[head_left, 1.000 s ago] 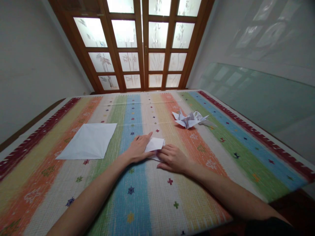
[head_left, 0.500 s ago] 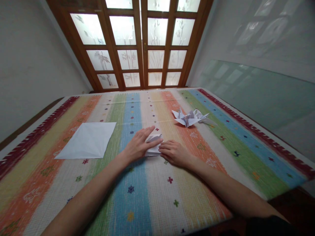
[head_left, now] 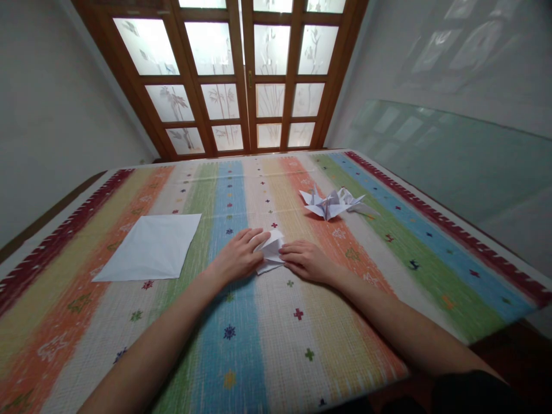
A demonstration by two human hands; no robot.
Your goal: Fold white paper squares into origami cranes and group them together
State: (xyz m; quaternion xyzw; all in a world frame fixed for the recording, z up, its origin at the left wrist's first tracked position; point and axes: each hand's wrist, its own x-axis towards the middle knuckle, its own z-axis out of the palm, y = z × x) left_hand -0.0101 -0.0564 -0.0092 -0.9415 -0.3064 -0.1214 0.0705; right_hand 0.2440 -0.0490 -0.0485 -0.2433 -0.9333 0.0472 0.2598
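Note:
A small folded piece of white paper [head_left: 271,250] lies on the table between my hands, with a flap raised at its top. My left hand [head_left: 242,253] grips its left side, fingers bent over the edge and thumb tucked out of sight. At the right edge, my right hand [head_left: 307,260] has its fingers pressed together on the paper. Parts of the folds are hidden under my fingers.
A flat white sheet with crease lines [head_left: 149,248] lies to the left. Folded paper cranes [head_left: 328,206] stand at the back right. A striped tablecloth [head_left: 228,368] covers the table. Wooden doors with frosted panes [head_left: 215,103] stand beyond it.
My left hand has drawn back slightly to the left, and its spread fingers have closed on the paper's edge. More of the folded paper shows now. My right hand has barely moved.

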